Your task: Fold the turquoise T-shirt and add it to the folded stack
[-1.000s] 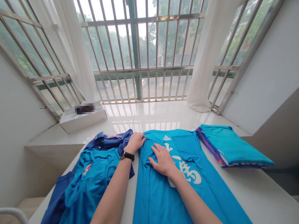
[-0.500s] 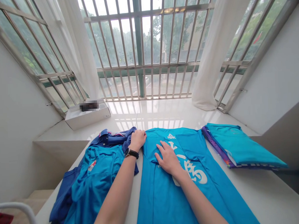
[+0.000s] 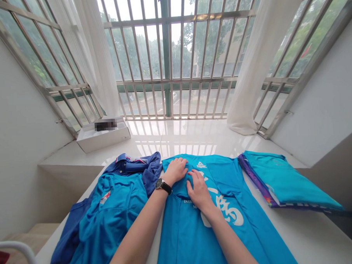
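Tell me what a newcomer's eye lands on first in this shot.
A bright blue T-shirt with large white lettering lies spread on a white tabletop, with the left hand, wearing a black wristwatch, and the right hand resting on its upper part. Beyond it, a tall barred metal window fills the view, framed by white sheer curtains.

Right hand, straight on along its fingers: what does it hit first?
The right hand would probably meet the left hand first; both rest on the blue T-shirt. Depth is hard to judge here, so it could pass just beside it.
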The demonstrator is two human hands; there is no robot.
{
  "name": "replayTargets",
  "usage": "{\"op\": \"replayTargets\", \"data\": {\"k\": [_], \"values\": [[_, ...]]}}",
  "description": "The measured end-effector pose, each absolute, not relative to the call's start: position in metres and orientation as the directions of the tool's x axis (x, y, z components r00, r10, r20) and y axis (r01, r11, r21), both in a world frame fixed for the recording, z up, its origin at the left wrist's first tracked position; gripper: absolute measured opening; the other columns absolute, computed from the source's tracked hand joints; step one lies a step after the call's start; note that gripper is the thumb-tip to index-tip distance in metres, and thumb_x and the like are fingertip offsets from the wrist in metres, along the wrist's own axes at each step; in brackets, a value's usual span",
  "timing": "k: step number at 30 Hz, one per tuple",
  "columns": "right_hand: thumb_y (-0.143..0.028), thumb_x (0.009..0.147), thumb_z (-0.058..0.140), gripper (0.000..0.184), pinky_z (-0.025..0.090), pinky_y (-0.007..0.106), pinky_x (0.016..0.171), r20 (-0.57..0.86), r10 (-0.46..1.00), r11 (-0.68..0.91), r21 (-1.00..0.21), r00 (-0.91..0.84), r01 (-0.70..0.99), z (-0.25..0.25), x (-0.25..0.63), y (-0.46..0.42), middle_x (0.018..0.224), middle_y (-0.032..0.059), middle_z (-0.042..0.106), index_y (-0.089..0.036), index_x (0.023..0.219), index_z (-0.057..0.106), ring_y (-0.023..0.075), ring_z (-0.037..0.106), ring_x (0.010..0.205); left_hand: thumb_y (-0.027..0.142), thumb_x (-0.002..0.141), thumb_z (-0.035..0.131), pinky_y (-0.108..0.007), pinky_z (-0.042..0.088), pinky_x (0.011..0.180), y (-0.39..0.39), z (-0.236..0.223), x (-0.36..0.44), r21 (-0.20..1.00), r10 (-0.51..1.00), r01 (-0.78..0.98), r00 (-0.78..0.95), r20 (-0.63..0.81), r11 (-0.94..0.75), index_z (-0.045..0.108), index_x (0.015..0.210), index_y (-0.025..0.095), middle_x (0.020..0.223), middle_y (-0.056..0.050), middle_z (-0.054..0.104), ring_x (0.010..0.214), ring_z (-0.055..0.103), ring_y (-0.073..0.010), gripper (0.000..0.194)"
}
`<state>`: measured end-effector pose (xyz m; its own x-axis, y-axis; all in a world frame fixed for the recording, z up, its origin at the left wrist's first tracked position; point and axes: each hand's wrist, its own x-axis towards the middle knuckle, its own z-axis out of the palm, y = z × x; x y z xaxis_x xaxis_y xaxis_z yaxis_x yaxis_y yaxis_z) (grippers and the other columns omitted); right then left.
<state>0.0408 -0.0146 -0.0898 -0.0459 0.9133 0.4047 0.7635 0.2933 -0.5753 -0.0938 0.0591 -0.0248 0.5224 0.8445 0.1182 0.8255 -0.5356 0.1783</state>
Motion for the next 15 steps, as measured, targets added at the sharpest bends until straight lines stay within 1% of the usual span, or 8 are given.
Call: {"op": "replayTargets", "data": {"k": [3, 6, 11, 15], "values": [[-0.026, 0.089, 0.044, 0.035, 0.044, 0.047, 0.107, 0.41, 0.912, 0.288, -0.582, -0.032, 0.761, -0.088, 0.04, -0.016, 0.133, 0.0164, 0.053, -0.017, 0.119, 0.059, 0.0287, 0.048, 0.128, 0.017, 0.091, 0.05, -0.039, 0.045, 0.094, 0.059, -0.021, -0.094, 0.193, 0.842, 0.82, 0.529, 0.105, -0.539, 0.055, 0.125, 0.019, 0.119, -0.01, 0.064, 0.112, 0.057, -0.0274, 0.035], [-0.026, 0.089, 0.044, 0.034, 0.043, 0.047, 0.108, 0.422, 0.907, 0.284, -0.591, -0.011, 0.755, -0.083, 0.037, -0.019, 0.131, 0.0162, 0.053, -0.016, 0.118, 0.058, 0.0279, 0.047, 0.128, 0.013, 0.089, 0.049, -0.039, 0.044, 0.094, 0.056, -0.019, -0.091, 0.211, 0.84, 0.814, 0.534, 0.097, -0.542, 0.057, 0.123, 0.02, 0.117, -0.009, 0.066, 0.111, 0.058, -0.0271, 0.036], [-0.024, 0.088, 0.044, 0.031, 0.042, 0.046, 0.108, 0.427, 0.904, 0.28, -0.615, 0.012, 0.737, -0.074, 0.034, -0.022, 0.128, 0.0179, 0.054, -0.015, 0.114, 0.058, 0.0281, 0.047, 0.127, 0.015, 0.089, 0.05, -0.039, 0.044, 0.095, 0.053, -0.021, -0.089, 0.254, 0.832, 0.794, 0.542, 0.116, -0.553, 0.061, 0.119, 0.02, 0.117, -0.009, 0.066, 0.11, 0.059, -0.0267, 0.033], [-0.024, 0.088, 0.045, 0.024, 0.041, 0.047, 0.109, 0.421, 0.906, 0.269, -0.633, 0.032, 0.726, -0.071, 0.034, -0.022, 0.125, 0.0173, 0.055, -0.017, 0.103, 0.061, 0.0286, 0.046, 0.129, 0.026, 0.092, 0.051, -0.036, 0.047, 0.09, 0.058, -0.021, -0.092, 0.313, 0.816, 0.757, 0.559, 0.145, -0.574, 0.066, 0.109, 0.02, 0.108, -0.009, 0.068, 0.103, 0.061, -0.025, 0.023]]}}
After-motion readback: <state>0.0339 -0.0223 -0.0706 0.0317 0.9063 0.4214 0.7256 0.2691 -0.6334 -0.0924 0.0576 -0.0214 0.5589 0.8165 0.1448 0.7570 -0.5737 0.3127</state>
